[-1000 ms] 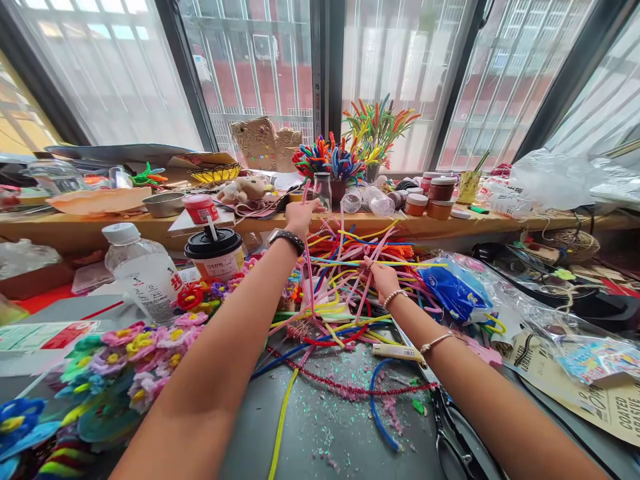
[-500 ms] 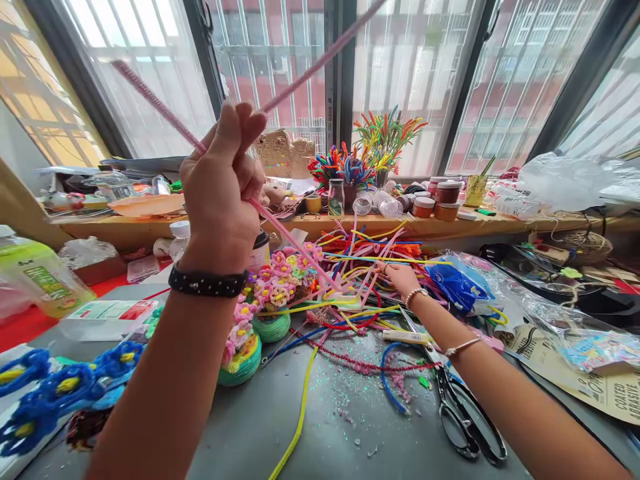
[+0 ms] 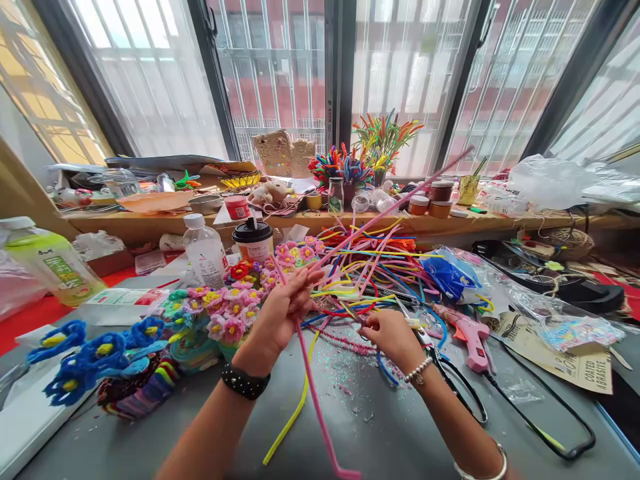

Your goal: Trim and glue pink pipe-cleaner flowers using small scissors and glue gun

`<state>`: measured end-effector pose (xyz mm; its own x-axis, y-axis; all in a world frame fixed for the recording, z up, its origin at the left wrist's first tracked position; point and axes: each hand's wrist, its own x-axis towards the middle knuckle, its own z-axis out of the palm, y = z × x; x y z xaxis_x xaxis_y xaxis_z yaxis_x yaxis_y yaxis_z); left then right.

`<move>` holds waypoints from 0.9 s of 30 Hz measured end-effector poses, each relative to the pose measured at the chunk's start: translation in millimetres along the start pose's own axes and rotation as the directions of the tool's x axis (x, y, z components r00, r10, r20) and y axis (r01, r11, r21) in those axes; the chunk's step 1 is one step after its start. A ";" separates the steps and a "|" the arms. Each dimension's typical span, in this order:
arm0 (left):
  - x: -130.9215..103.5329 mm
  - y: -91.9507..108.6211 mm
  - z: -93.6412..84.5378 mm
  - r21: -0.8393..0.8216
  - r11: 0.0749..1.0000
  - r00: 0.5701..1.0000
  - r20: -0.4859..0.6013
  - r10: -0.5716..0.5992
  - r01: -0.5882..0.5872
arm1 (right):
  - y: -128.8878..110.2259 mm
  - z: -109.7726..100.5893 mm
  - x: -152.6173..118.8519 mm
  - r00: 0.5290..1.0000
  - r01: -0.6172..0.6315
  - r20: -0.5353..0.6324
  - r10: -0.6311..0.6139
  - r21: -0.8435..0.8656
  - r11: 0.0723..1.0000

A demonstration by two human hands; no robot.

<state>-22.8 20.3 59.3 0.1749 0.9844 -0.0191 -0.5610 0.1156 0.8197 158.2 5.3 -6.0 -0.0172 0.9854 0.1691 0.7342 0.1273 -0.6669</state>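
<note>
Pink pipe cleaners (image 3: 313,393) are gripped in my left hand (image 3: 280,313), its fingers closed round them. One length runs down to the front edge of the view, bent at its end; another slants far up to the right, past the jars. My right hand (image 3: 395,340) is pinched low over the grey table (image 3: 390,440), to the right of my left hand. A thin thing sticks out at its fingertips, too small to name. Behind both hands lies a tangled pile of coloured pipe cleaners (image 3: 385,257).
Pink flowers (image 3: 233,310) and blue flowers (image 3: 103,350) stand on the left, near a coffee cup (image 3: 253,241) and a bottle (image 3: 204,250). On the right lie black-handled scissors (image 3: 463,383), a pink glue gun (image 3: 473,340) with its cord, and a blue packet (image 3: 450,275).
My left hand has come down and right with the pink pipe cleaners. My right hand has drawn back from the pile towards me. The glue gun and coffee cup show more fully.
</note>
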 end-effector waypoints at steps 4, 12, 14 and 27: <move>5.4 -30.5 -15.8 0.092 0.979 0.980 0.070 -0.188 0.181 | -5.4 0.4 -7.0 0.997 0.005 0.077 -0.016 0.137 0.991; 3.4 -54.3 -24.8 0.324 0.921 0.947 0.162 -0.279 0.216 | 7.6 -13.5 -13.8 0.974 -0.030 -0.051 0.222 0.937 0.348; 3.7 -52.7 -25.2 0.333 0.921 0.955 0.139 -0.263 0.205 | 11.6 -14.6 -13.1 0.954 -0.061 -0.040 0.296 0.943 0.326; -3.6 -61.1 -17.3 0.411 0.895 0.966 0.105 -0.235 0.173 | -7.1 2.2 -22.6 0.988 -0.011 -0.046 0.149 0.933 0.359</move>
<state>-3.2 11.9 -0.7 0.3855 0.9102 -0.1513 -0.1393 0.2195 0.9656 151.9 -17.5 -6.6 0.1239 0.9871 0.1012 -0.3693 0.1405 -0.9186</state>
